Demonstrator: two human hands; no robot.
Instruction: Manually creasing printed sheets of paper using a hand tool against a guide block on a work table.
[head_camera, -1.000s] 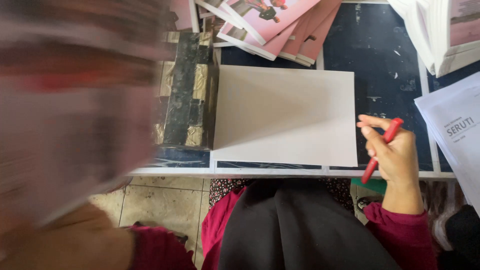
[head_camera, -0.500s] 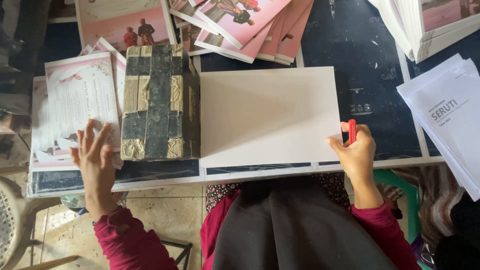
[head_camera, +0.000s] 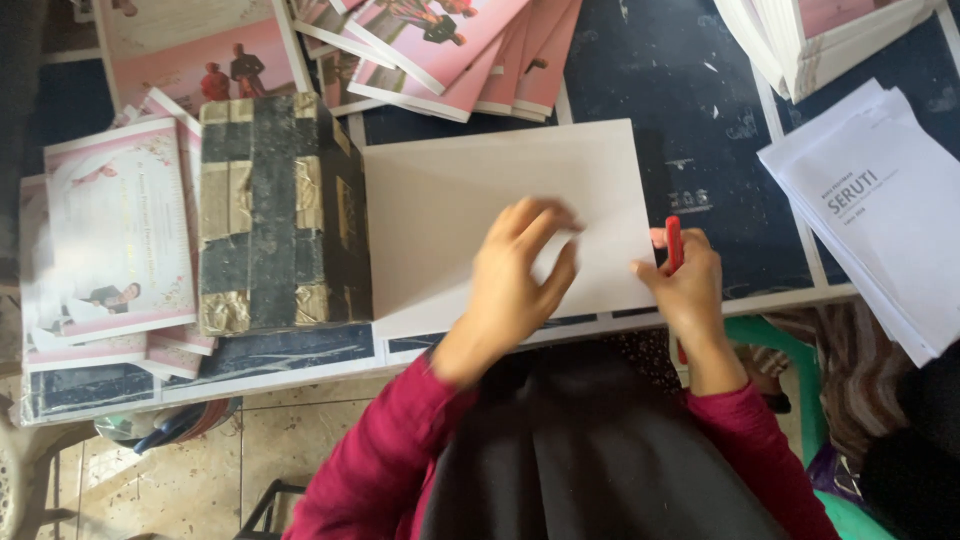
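A blank white sheet (head_camera: 460, 215) lies flat on the dark blue table (head_camera: 700, 120) in front of me. My left hand (head_camera: 520, 265) rests over the sheet's lower right part, fingers curled down with the tips touching the paper. My right hand (head_camera: 685, 285) sits at the sheet's right edge and grips a red pen (head_camera: 673, 243), whose end sticks up above the fingers. Both sleeves are dark red.
A black box patched with tan tape (head_camera: 270, 210) stands left of the sheet. Pink printed booklets (head_camera: 115, 230) are stacked at the far left and fanned out along the back (head_camera: 460, 50). White paper stacks (head_camera: 880, 200) lie at the right. Tiled floor shows below the table edge.
My left hand left the pink booklets beside the box and came across onto the white sheet. My right hand with the pen stayed at the sheet's right edge.
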